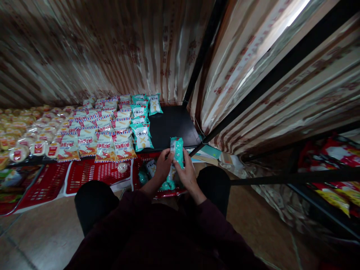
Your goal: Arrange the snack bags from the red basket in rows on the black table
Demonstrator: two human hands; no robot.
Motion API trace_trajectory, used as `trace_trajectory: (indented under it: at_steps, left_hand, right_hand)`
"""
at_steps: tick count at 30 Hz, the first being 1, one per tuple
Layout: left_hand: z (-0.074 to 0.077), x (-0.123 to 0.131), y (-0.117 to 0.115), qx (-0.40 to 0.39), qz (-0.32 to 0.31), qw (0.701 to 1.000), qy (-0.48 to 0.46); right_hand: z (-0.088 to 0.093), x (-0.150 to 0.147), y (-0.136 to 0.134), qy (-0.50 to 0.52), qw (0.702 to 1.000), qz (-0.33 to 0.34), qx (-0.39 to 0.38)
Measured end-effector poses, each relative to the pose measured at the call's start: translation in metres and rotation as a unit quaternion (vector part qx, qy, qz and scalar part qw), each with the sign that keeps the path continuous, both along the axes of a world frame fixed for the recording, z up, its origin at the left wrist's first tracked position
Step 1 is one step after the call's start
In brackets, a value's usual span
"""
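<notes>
Between my two hands is a teal snack bag (pixel 177 152), held upright above a red basket (pixel 165 194). My left hand (pixel 164 165) grips its left side, and my right hand (pixel 188 173) is closed on its right side with the thumb across the front. Inside the basket lie more teal bags (pixel 168 185), partly hidden by my hands. Beyond my hands, teal and white snack bags (pixel 141 135) stand in a column on the black shelf (pixel 174 125). To their left are rows of striped snack bags (pixel 123 144).
Round wrapped cakes (pixel 38 147) fill the shelf's left part. Red baskets (pixel 95 173) sit under its front edge. A black post (pixel 206 48) rises at the shelf's corner, with curtains (pixel 126 48) behind. Another rack at right holds red and yellow packages (pixel 340 157).
</notes>
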State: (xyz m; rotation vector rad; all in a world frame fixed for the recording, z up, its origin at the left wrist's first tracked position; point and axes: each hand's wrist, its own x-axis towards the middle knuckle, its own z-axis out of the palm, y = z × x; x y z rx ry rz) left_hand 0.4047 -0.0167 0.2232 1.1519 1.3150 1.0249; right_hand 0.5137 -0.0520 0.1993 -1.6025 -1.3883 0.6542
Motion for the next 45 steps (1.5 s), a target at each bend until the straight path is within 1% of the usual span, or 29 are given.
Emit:
trace_trajectory:
  at_steps: [3, 6, 10, 13, 16, 19, 21, 23, 25, 28, 31, 39, 42, 45]
  left_hand:
    - [0.001, 0.001, -0.002, -0.017, -0.009, 0.999, -0.041]
    - [-0.002, 0.002, -0.003, -0.020, -0.020, 0.995, -0.091]
    - [-0.007, 0.002, -0.003, -0.031, -0.029, 0.989, -0.144]
    - [-0.009, -0.001, -0.002, -0.051, -0.038, 0.986, -0.156]
    - [-0.013, -0.004, -0.001, -0.077, -0.024, 0.980, -0.183]
    - [-0.015, -0.006, -0.001, -0.124, -0.019, 0.960, -0.250]
    - [-0.014, -0.007, -0.001, -0.162, -0.021, 0.943, -0.290]
    - [-0.014, -0.007, -0.001, -0.184, -0.020, 0.931, -0.316]
    - [-0.014, -0.008, -0.001, -0.191, -0.017, 0.925, -0.329]
    - [-0.018, -0.008, 0.001, -0.181, 0.004, 0.925, -0.334]
    - [-0.022, -0.008, 0.002, -0.171, 0.030, 0.924, -0.340]
    - [-0.021, -0.010, 0.002, -0.212, 0.032, 0.904, -0.371]
    - [-0.022, -0.009, 0.003, -0.222, 0.036, 0.897, -0.380]
    - [-0.023, -0.008, 0.002, -0.216, 0.041, 0.897, -0.382]
  right_hand:
    - [0.001, -0.002, -0.003, -0.081, 0.996, 0.008, 0.031]
    - [0.002, -0.005, -0.006, -0.138, 0.989, 0.014, 0.041]
    - [0.005, -0.008, -0.009, -0.185, 0.981, 0.018, 0.059]
    - [0.007, -0.008, -0.011, -0.196, 0.977, 0.036, 0.078]
    - [0.008, -0.007, -0.012, -0.161, 0.982, 0.044, 0.087]
    - [0.003, -0.006, -0.010, -0.084, 0.993, -0.003, 0.078]
    - [-0.002, -0.004, -0.008, -0.055, 0.995, -0.032, 0.075]
    - [-0.007, -0.004, -0.006, -0.037, 0.996, -0.044, 0.061]
    - [-0.009, -0.004, -0.005, -0.008, 0.998, -0.047, 0.030]
    - [-0.009, -0.005, -0.005, 0.025, 0.999, -0.046, -0.003]
    - [-0.006, -0.006, -0.005, 0.040, 0.998, -0.045, 0.001]
    - [-0.002, -0.007, -0.006, 0.069, 0.997, -0.037, 0.025]
    - [-0.004, -0.006, -0.006, 0.057, 0.997, -0.036, 0.037]
    - [-0.006, -0.004, -0.005, 0.028, 0.998, -0.032, 0.040]
